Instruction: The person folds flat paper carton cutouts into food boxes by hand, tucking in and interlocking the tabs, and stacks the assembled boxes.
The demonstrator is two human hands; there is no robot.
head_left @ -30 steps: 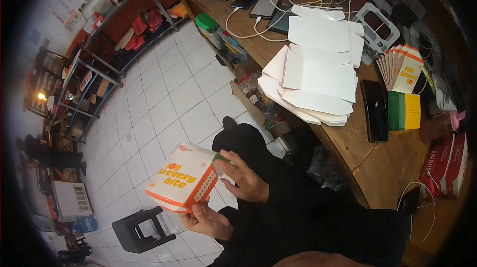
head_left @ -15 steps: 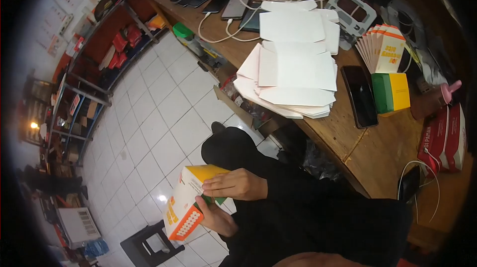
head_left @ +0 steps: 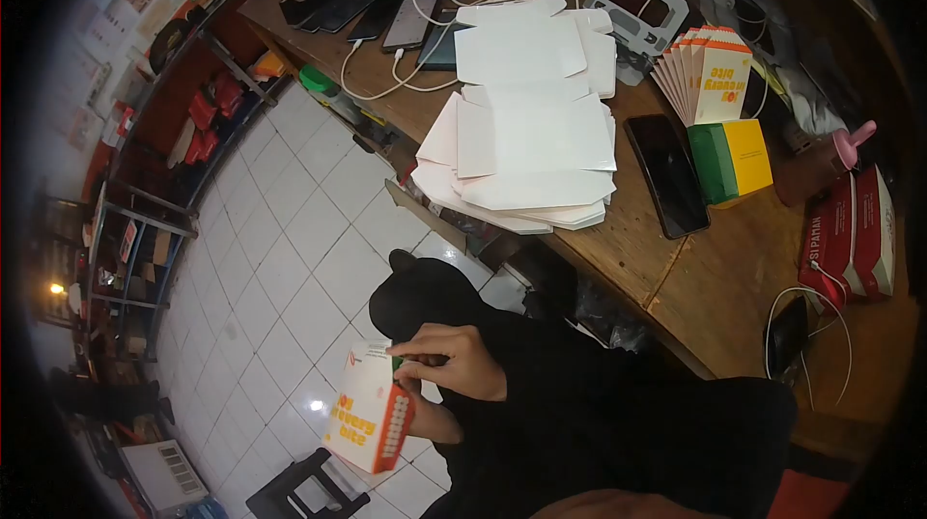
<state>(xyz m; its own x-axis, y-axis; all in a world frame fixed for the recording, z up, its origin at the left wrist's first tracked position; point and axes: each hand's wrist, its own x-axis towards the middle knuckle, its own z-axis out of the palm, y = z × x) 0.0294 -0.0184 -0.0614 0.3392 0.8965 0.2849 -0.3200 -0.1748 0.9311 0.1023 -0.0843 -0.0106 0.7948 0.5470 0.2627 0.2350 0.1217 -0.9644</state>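
A small printed carton (head_left: 362, 408), white with orange edges and yellow lettering reading "joy in every bite", is held above the floor beside my black-clothed leg. My left hand (head_left: 433, 420) is partly hidden behind it, closed around its right side from below. Above that, my right hand (head_left: 456, 362) bends its fingers over the carton's upper right corner and pinches there, where a bit of green shows. What the fingertips touch inside the corner is hidden.
On the wooden table (head_left: 666, 278) lie a stack of white unfolded cartons (head_left: 536, 123), a black phone (head_left: 668, 176), a green-yellow box (head_left: 734, 162), fanned printed cartons (head_left: 719, 84) and a red box (head_left: 840, 239). A black stool (head_left: 304, 490) stands on the tiled floor.
The carton has turned so its printed front faces the camera more, and its yellow side is out of sight. My right hand has rotated with fingers more bent. The view has shifted slightly.
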